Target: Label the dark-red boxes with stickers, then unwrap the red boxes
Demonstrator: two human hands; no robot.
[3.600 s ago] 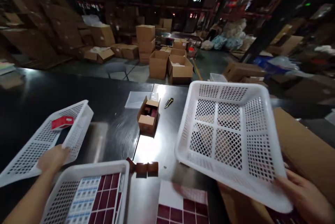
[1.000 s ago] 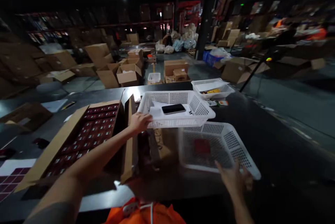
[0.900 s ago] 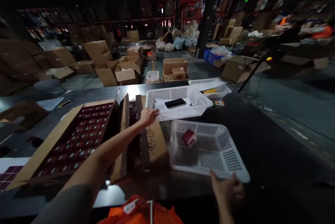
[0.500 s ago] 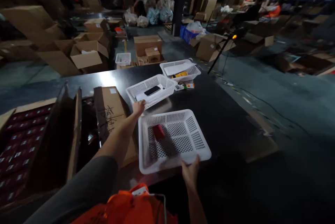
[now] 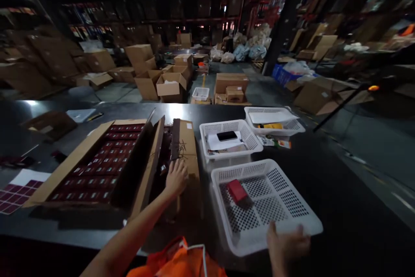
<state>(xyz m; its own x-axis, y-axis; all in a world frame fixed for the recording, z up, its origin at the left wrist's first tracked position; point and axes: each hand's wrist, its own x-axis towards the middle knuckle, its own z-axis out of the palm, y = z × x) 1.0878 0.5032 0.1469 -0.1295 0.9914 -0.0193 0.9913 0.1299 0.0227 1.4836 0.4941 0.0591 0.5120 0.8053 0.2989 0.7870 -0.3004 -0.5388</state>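
Near basket at the right hand, carton flap under the left.

We find the right hand (image 5: 287, 242) at the near rim of the white mesh basket (image 5: 292, 208), blurred, so we cannot tell its grip. The basket sits on the desk (image 5: 340, 173), its long axis running away from us, with a red box (image 5: 236, 190) inside. The left hand (image 5: 177, 177) rests open-fingered on the cardboard carton (image 5: 186, 147), just left of the basket.
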